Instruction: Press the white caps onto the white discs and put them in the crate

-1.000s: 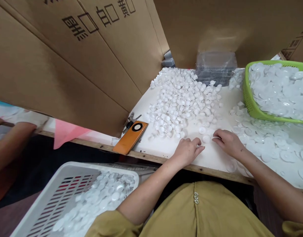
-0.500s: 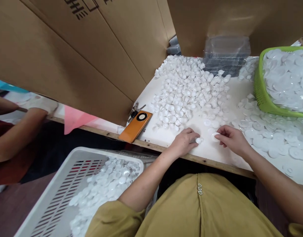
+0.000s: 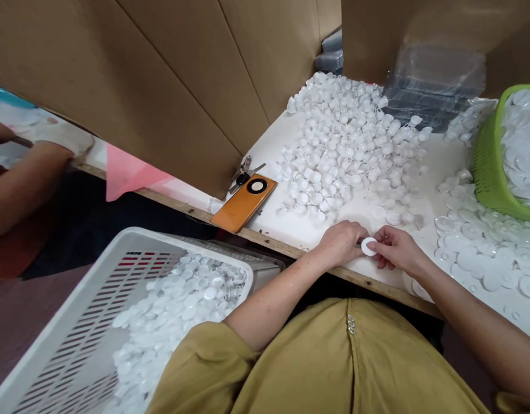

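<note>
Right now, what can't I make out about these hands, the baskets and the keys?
In the head view:
- Anything in the left hand's grip: hidden by the white disc and right hand.
- Green basket's right side: cut off by the right edge.
- White slotted basket's near end: cut off by the bottom edge.
- Keys: any markings are too small.

The disc [image 3: 365,246] looks like smooth plastic, the heaped pieces [image 3: 334,155] glossy plastic. The cardboard panel [image 3: 183,115] is matt, the table edge [image 3: 282,243] rough wood, the shirt [image 3: 308,368] matt cloth, the wrapping film [image 3: 441,63] shiny.
</note>
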`<state>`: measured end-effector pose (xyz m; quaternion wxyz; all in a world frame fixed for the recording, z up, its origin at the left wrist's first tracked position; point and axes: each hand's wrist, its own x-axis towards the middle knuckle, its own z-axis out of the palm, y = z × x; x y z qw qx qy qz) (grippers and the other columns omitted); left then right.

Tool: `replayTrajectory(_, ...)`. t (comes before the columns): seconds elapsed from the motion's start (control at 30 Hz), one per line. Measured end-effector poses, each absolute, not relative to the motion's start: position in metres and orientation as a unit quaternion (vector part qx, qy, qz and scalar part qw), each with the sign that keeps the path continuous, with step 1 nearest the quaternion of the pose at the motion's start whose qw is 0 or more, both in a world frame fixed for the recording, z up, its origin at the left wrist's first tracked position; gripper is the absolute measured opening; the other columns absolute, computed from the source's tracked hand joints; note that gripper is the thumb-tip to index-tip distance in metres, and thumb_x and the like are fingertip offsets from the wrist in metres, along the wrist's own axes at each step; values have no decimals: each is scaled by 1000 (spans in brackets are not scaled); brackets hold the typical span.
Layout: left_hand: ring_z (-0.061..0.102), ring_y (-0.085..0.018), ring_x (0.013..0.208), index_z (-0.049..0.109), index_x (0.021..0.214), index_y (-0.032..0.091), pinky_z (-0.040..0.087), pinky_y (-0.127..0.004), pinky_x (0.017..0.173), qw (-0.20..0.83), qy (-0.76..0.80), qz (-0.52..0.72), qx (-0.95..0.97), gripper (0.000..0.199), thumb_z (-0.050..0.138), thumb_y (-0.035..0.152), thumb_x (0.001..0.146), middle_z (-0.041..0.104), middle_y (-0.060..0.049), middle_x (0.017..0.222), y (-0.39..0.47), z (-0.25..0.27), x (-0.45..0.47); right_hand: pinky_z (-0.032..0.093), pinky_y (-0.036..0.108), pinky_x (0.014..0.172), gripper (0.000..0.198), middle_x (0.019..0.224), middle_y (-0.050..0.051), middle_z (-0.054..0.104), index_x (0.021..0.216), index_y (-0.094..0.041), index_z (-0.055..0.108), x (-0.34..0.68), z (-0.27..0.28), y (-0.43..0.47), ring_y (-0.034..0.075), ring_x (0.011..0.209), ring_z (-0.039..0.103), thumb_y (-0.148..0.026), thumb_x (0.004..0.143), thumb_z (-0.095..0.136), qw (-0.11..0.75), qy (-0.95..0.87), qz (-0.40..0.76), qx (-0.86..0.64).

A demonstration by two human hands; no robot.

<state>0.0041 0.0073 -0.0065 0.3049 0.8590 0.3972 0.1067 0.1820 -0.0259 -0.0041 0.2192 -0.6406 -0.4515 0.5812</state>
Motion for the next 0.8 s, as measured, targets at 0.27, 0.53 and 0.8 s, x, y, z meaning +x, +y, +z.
replayTrajectory(0.27, 62, -15, 75, 70, 91, 23, 37, -23, 61, 386, 396, -1, 833, 27, 70, 44, 74, 70, 2, 82, 25, 14, 4, 34, 16, 31, 25, 48, -2, 62, 76, -21, 47, 177, 7, -18, 12, 36, 57, -31, 73, 69, 161, -419, 605, -657)
replayTrajectory(0.53, 57, -13, 64, 64, 90, 24, 32, -22, 54, 373, 408, -71, 830, 26, 73, 37, 69, 64, 4, 73, 34, 21, 18, 36, 18, 33, 22, 48, -3, 61, 77, -22, 43, 175, 6, -14, 13, 36, 56, -24, 78, 65, 136, -417, 607, -663)
replayTrajectory(0.8, 57, -13, 73, 66, 95, 18, 42, -22, 66, 507, 427, 71, 745, 27, 63, 33, 73, 64, 1, 80, 14, 37, -39, 47, 27, 52, 21, 70, 2, 64, 94, -22, 52, 194, 9, -26, 16, 56, 61, -39, 84, 59, 190, -629, 380, -652)
